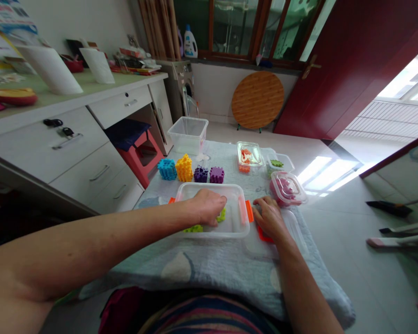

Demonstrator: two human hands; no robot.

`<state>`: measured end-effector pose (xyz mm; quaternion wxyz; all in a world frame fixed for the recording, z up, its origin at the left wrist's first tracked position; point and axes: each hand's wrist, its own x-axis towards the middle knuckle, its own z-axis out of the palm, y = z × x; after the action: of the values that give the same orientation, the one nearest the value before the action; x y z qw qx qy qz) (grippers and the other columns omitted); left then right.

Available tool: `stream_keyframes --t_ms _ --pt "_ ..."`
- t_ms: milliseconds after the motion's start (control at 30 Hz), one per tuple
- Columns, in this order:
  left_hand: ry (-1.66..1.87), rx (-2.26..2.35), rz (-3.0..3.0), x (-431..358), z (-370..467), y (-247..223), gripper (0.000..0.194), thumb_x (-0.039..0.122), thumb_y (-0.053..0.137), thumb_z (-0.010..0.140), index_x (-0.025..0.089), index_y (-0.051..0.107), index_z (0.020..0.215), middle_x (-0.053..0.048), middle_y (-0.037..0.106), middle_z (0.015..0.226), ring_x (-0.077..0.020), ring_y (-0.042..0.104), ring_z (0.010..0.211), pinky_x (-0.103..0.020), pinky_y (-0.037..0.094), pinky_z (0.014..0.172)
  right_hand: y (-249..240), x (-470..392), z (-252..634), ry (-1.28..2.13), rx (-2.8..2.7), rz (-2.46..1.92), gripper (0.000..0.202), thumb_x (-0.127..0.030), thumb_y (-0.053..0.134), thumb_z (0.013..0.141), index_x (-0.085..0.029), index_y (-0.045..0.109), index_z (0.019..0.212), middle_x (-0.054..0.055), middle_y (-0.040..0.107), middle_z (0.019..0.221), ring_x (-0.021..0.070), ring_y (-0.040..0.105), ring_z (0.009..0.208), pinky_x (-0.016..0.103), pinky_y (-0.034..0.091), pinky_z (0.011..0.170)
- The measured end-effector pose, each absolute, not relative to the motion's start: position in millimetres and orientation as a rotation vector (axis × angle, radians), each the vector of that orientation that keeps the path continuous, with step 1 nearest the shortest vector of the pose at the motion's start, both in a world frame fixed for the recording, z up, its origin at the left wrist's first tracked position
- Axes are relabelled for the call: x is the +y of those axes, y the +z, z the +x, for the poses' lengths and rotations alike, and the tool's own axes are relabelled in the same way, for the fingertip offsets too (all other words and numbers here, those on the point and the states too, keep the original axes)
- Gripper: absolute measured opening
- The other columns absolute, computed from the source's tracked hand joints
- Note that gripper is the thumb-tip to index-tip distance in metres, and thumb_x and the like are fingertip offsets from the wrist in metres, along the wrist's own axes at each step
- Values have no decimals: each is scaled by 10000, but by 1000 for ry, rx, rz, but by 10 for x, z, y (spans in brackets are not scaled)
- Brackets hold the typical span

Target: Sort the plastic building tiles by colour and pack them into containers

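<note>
A clear plastic box (235, 189) with orange side clips stands in the middle of the cloth-covered table. My left hand (211, 207) reaches into it, fingers bent down on a green foam piece (222, 215). Another green piece (193, 228) lies in the box below my forearm. My right hand (270, 217) is just right of the box, over a clear lid (296, 232) and an orange-red piece (264, 235); its fingers are curled, and what they hold, if anything, is hidden. Behind the box stand blue (167, 169), yellow (184, 168), dark purple (201, 174) and purple (217, 175) cubes.
At the table's back left is an empty clear bin (188, 134). Lidded boxes with orange (250, 155) and pink pieces (287, 189) stand at the right, beside an open box with green pieces (280, 163). A white desk (73, 139) runs along the left.
</note>
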<state>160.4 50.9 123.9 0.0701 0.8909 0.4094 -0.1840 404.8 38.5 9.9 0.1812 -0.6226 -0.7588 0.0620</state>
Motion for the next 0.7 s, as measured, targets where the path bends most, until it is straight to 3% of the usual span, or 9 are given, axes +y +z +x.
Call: stream_keyframes --t_ms 100,200,333,500,700 --pt "-533 1272 2700 505 1427 1376 287 247 561 818 160 629 1082 -149 723 1023 -293 686 927 -350 517 732 102 383 4044 183 -2132 -1772 234 -312 500 902 -176 657 1012 96 605 1007 241 531 972 343 389 890" --pt "-655 1242 2647 489 1262 1418 293 134 511 810 158 651 1066 -151 732 990 -284 691 906 -335 506 720 96 387 4046 186 -2132 -1757 237 -314 504 901 -168 658 1009 102 607 1011 246 531 982 348 388 900" --pt "-782 1205 2557 465 1167 1319 347 126 530 792 157 661 1112 -180 731 1006 -303 693 887 -340 500 692 80 391 4056 174 -2143 -1743 237 -320 497 903 -177 656 1004 99 608 1003 245 533 981 350 390 895" --pt "-785 1230 2511 459 1195 1248 299 125 602 734 193 703 1007 -151 745 961 -272 692 829 -307 486 669 68 391 4065 167 -2137 -1740 229 -317 498 899 -186 654 1004 95 612 1003 242 533 968 351 395 882" --pt "-846 1140 2518 479 1240 1273 278 117 554 766 177 717 983 -178 739 988 -292 689 840 -321 476 650 74 391 4064 184 -2130 -1743 236 -324 501 905 -180 656 1008 96 608 1000 242 538 972 348 398 889"
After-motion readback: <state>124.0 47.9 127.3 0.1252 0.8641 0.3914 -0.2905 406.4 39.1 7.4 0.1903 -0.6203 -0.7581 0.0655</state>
